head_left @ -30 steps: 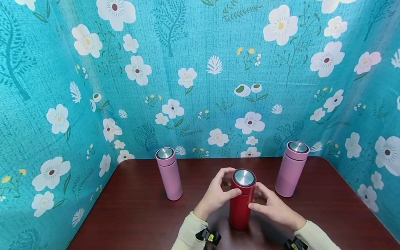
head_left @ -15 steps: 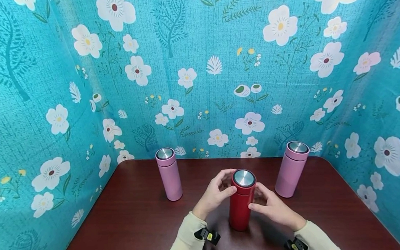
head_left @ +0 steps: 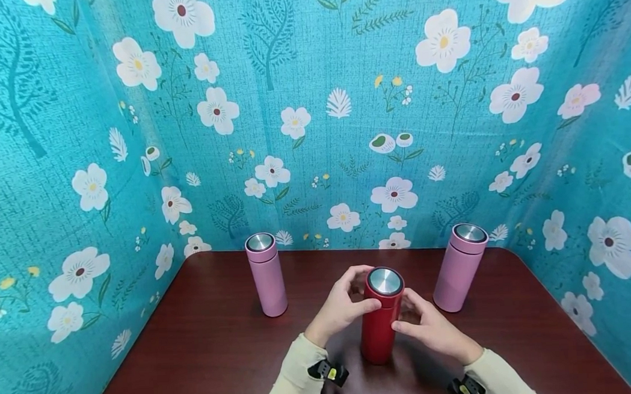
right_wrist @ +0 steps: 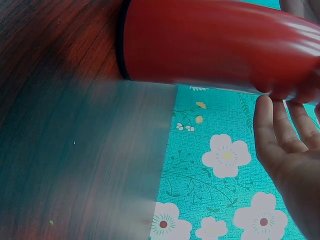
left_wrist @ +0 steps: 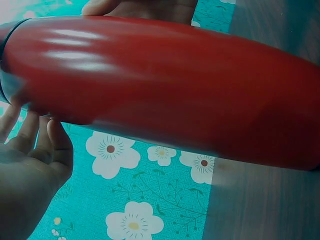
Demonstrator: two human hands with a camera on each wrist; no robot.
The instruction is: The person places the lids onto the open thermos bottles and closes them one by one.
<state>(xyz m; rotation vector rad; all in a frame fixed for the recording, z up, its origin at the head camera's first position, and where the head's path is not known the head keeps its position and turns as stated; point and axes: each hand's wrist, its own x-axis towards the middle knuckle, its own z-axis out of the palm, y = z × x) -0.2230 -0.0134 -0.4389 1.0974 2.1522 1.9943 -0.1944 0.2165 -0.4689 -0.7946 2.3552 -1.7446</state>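
Note:
A red thermos bottle (head_left: 378, 338) stands upright on the dark table in the head view, its lid (head_left: 384, 281) topped with a silver disc. My left hand (head_left: 341, 309) grips the lid from the left, thumb across its front and fingers curling behind. From the right, my right hand (head_left: 434, 329) holds the body below the lid seam, with its thumb on the near side. Fingertips of the left hand (left_wrist: 37, 160) meet the lid end in the left wrist view. In the right wrist view, the right hand's fingers (right_wrist: 265, 117) touch the red body, whose black-rimmed base meets the table.
A pink thermos (head_left: 268, 278) stands behind on the left, and a second pink thermos (head_left: 461, 269) behind on the right. The reddish-brown table (head_left: 205, 348) ends at a flowered turquoise cloth (head_left: 313, 161) hanging at the back and sides.
Half a second ago the left thumb lay nearer the lid's left edge; now it reaches farther right across the front. The right hand and all three bottles stay in place.

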